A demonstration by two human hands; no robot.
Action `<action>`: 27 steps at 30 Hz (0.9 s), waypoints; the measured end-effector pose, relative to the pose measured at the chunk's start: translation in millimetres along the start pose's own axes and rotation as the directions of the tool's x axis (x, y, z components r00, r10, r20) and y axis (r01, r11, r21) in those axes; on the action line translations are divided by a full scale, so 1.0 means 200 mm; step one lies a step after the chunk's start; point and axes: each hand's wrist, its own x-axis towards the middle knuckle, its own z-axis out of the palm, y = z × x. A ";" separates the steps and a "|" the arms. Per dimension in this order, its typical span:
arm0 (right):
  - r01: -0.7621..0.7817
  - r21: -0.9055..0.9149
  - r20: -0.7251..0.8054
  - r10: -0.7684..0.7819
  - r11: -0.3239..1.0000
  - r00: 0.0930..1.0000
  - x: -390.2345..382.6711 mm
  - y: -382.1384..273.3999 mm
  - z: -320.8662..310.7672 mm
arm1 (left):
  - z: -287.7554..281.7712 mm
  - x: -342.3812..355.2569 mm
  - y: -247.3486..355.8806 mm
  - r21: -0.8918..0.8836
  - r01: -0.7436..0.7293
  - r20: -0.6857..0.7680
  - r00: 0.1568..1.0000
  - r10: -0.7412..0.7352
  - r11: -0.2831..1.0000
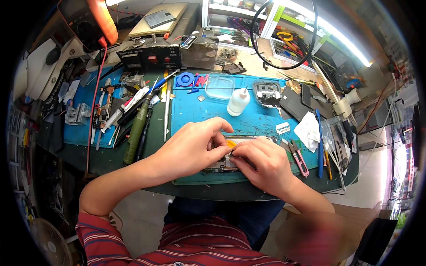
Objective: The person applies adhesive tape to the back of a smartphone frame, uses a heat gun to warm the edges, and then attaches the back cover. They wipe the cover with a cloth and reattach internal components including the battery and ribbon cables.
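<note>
The left hand (pixel 193 148) lies over the left half of an opened phone (pixel 222 165) on the blue mat (pixel 257 119). Its fingers (pixel 219 126) are curled loosely, thumb and forefinger bent toward each other above the phone's upper edge, the gap between them small. Whether they pinch anything cannot be told; the palm and lower fingers rest on the phone.

The right hand (pixel 262 164) covers the phone's right half. Its fingertips (pixel 237 153) are drawn close together near the middle of the phone, just beside the left thumb, and a small dark tip shows at that spot. What it is cannot be told, nor whether the fingers grip it.

The phone sits near the front edge of the mat, directly before the person. Its long axis runs left to right across the picture, roughly parallel to the table edge. An orange-yellow part (pixel 231 143) shows at its upper edge between the two hands. Most of the body is hidden under them, so which end is the top cannot be told.

A white bottle (pixel 238 102) stands upright beyond the hands. Pink-handled snips (pixel 298 157) lie just right of the right hand.
</note>
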 end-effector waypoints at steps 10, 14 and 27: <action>0.111 -0.089 0.005 -0.111 0.990 0.994 0.00 -0.01 -0.01 | -0.06 -0.15 -0.14 0.603 -0.525 0.094 0.795 0.600 0.600; 0.121 -0.099 0.022 -0.120 0.988 0.993 0.00 0.00 0.00 | -0.06 -0.17 -0.18 0.632 -0.553 0.171 0.783 0.598 0.543; 0.219 -0.110 0.079 -0.211 0.969 0.974 0.02 0.03 -0.01 | -0.04 -0.16 -0.20 0.695 -0.555 0.223 0.770 0.598 0.456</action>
